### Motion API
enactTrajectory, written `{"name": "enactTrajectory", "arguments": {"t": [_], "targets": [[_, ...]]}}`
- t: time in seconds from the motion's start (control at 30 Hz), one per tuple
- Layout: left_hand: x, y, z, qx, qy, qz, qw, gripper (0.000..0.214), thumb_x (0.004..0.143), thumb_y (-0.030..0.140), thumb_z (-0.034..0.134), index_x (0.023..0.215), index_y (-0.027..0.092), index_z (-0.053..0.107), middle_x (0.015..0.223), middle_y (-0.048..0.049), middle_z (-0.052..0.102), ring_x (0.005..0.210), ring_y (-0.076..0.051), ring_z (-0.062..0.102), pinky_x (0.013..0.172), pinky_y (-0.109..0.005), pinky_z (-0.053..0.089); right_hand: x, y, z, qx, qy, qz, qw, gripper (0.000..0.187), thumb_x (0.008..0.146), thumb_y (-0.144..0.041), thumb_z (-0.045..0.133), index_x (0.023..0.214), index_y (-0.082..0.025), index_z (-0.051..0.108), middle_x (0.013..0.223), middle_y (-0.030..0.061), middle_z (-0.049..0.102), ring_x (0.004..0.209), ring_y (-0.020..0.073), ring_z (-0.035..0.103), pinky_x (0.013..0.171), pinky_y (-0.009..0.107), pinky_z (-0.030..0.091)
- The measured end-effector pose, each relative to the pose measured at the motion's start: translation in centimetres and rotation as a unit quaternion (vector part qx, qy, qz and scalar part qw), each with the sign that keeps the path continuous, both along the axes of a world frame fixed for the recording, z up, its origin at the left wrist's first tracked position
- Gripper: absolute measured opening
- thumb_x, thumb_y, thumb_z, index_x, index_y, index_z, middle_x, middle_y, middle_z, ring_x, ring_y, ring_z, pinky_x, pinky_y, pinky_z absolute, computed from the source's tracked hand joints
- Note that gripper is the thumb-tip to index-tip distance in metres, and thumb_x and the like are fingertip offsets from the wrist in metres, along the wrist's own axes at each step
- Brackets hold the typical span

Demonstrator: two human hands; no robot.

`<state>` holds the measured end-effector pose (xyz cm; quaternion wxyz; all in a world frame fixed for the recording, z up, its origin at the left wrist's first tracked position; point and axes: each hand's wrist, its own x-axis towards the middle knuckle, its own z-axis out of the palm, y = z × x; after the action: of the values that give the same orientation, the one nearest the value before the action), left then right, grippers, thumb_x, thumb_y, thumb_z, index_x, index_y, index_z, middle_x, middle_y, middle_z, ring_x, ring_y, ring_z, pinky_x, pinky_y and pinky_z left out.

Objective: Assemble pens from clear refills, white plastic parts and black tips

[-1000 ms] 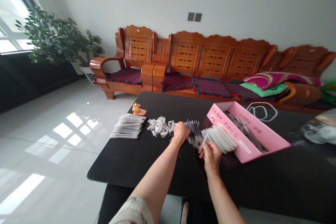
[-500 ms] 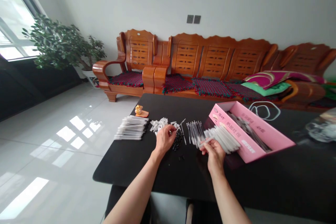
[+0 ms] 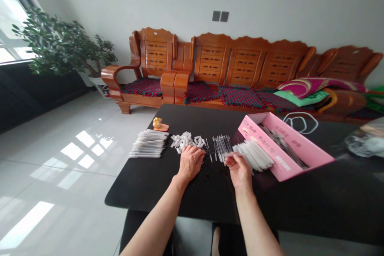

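- Two bare hands work over glossy black table [image 3: 144,192], near its middle.
- Left hand [image 3: 189,163]: palm down, fingers loosely curled over scatter of small black plastic tips [image 3: 207,176]. Cannot tell whether it grips one.
- Right hand [image 3: 239,169]: thumb and fingers pinched tight on thin clear plastic pen barrel [image 3: 230,154], held roughly level, pointing left.
- Barrel sits just near of bundle of thin ink refills [image 3: 221,145], left of heap of clear plastic barrels [image 3: 255,155].
- Pile of short white caps [image 3: 186,141] lies just beyond left hand; stack of assembled translucent pens [image 3: 148,145] further left.
- Open pink cardboard box [image 3: 282,168] sits right of heap, touching it.
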<state>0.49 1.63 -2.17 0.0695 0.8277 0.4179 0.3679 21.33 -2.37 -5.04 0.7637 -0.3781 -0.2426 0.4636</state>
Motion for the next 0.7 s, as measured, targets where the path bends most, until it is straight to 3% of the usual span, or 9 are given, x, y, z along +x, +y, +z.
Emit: {"name": "enactTrajectory", "arguments": {"t": [0.23,0.47,0.7], "targets": [[0.1,0.0,-0.1,0.001,0.012,-0.017,1.0,0.021,0.093,0.026,0.049,0.091,0.023,0.069,0.087,-0.0052,0.066,0.088,-0.021,0.055,0.083,-0.036,0.037,0.0,0.2,-0.1,0.005,-0.007,-0.023,1.0,0.016,0.07,-0.025,0.074,0.084,-0.017,0.07,0.067,0.0029,0.074,0.058,0.0177,0.071,0.056,0.03,0.059],[0.2,0.0,-0.2,0.001,0.0,-0.035,0.999,0.018,0.093,0.025,0.051,0.092,0.023,0.069,0.087,-0.0048,0.066,0.087,-0.021,0.055,0.083,-0.037,0.038,-0.4,0.1,0.3,0.0,-0.007,0.002,1.0,0.018,0.069,-0.023,0.077,0.084,-0.016,0.068,0.066,0.0031,0.074,0.058,0.0168,0.071,0.055,0.027,0.059],[1.8,-1.0,-0.2,-0.07,-0.103,-0.119,0.985,0.027,0.097,0.027,0.042,0.101,0.02,0.068,0.09,-0.0066,0.064,0.088,-0.019,0.057,0.083,-0.032,0.045,-1.5,-0.5,0.9,-0.027,-0.047,0.097,0.994,0.021,0.071,-0.027,0.077,0.085,-0.017,0.066,0.067,0.0031,0.074,0.052,0.0175,0.069,0.048,0.026,0.057]]}}
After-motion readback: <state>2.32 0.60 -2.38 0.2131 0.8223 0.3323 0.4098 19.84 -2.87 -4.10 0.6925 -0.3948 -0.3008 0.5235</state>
